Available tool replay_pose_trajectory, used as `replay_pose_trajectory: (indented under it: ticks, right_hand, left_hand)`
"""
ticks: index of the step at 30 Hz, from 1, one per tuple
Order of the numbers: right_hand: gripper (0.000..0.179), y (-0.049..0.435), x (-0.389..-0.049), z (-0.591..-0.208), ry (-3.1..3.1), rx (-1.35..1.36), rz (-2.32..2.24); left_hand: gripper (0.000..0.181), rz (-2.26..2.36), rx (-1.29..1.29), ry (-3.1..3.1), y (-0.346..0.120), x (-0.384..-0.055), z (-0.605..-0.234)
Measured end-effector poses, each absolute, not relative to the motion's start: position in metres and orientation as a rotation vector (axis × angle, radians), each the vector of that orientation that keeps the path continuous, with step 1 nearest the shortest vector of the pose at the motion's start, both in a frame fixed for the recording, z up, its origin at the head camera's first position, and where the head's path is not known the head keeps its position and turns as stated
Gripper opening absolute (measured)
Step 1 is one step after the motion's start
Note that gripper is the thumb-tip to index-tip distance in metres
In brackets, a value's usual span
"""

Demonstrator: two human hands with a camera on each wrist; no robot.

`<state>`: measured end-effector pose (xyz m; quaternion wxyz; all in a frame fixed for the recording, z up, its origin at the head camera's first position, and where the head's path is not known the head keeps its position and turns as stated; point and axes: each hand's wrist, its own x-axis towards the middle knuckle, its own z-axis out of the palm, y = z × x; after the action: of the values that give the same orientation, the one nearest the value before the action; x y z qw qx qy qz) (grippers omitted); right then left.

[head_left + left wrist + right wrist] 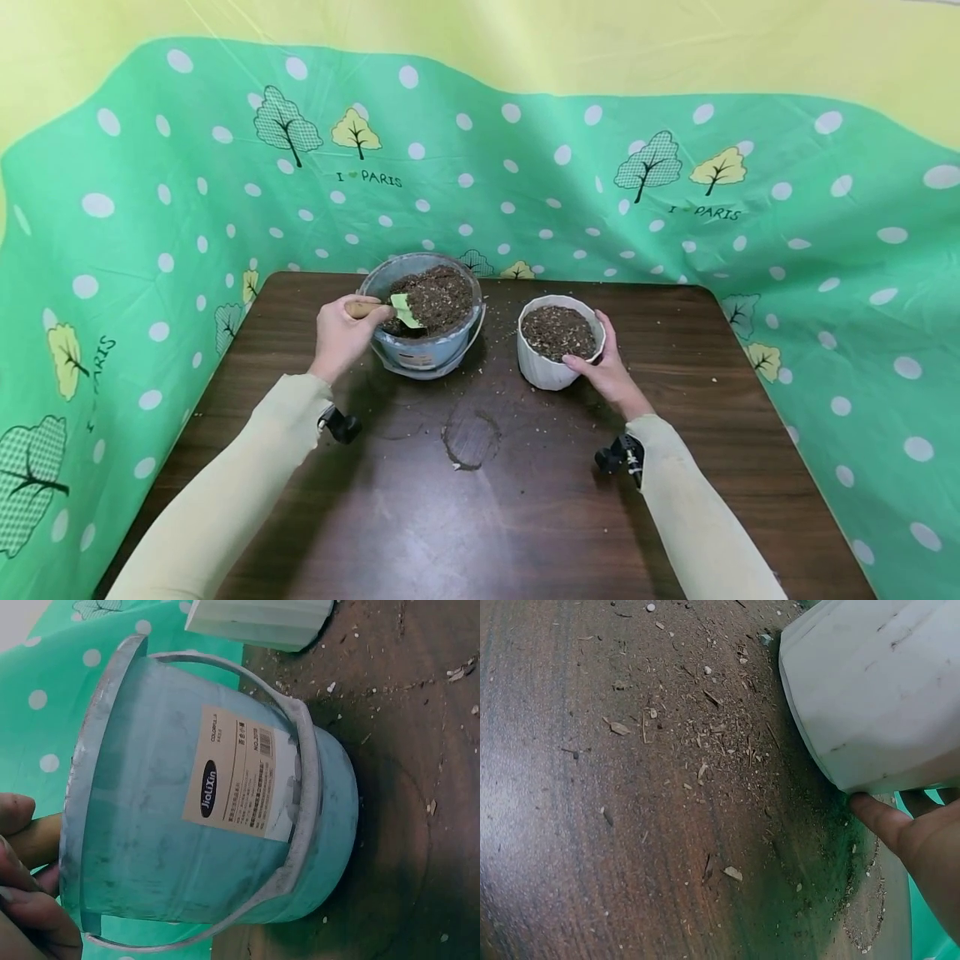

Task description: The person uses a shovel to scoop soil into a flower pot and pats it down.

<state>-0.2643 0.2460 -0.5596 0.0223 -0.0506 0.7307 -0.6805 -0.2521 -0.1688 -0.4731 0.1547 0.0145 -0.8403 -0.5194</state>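
My left hand grips the wooden handle of a small trowel with a light green patch at the base of its blade. The blade end reaches into dark soil in a blue-grey bucket, and its tip is hidden. In the left wrist view the bucket's label and lowered handle show, with the fingers at the rim. To the right, my right hand holds a white ribbed pot filled with soil, thumb at the near rim and fingers around the far side. The right wrist view shows the pot's white wall.
Both containers stand on a dark wooden table. A ring of spilled soil marks the table in front of them, and crumbs lie scattered around the pot. A green and yellow dotted cloth hangs behind and at the sides.
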Motion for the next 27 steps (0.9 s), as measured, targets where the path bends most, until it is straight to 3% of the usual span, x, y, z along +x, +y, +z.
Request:
replay_pose_trajectory:
  ticks: [12, 27]
  right_hand:
    - [0.096, 0.239, -0.253, -0.536, 2.251, -0.149, -2.072]
    - [0.097, 0.240, -0.254, -0.537, 2.257, -0.142, -2.058]
  left_hand:
    - [0.019, -1.667, 0.073, -2.215, -0.166, -0.245, -0.479]
    - [0.039, -1.868, 0.223, -2.005, -0.162, -0.238, -0.488]
